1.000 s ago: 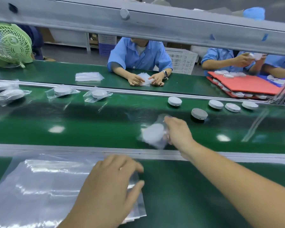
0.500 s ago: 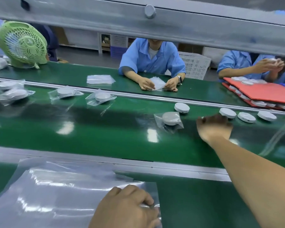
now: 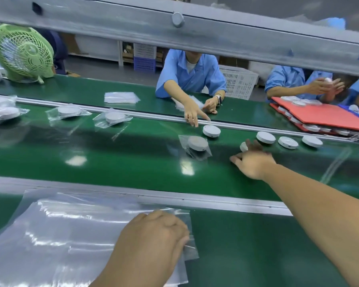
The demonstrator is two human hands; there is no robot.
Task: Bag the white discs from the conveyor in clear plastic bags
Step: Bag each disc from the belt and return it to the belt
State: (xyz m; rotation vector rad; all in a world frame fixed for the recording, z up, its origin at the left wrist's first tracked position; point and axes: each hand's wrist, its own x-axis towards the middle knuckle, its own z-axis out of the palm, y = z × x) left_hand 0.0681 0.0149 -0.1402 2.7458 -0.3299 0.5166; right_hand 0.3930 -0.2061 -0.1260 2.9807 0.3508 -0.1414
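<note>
Head view: the right hand (image 3: 253, 162) has left the bagged disc (image 3: 197, 143) on the conveyor (image 3: 133, 162) and moved to its 3 o'clock. Its fingers now lie over a loose white disc (image 3: 243, 146), though I cannot tell if it grips yet. At 6 o'clock the left hand (image 3: 153, 235) pinches the top clear plastic bag (image 3: 71, 235), so the next cycle looks begun.

Left hand (image 3: 153, 235) near, fingers curled; right hand (image 3: 253, 162) outstretched, palm down

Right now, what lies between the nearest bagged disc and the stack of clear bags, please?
Head view: only bare green belt and the grey side rail separate the bagged disc from the bag stack.
</note>
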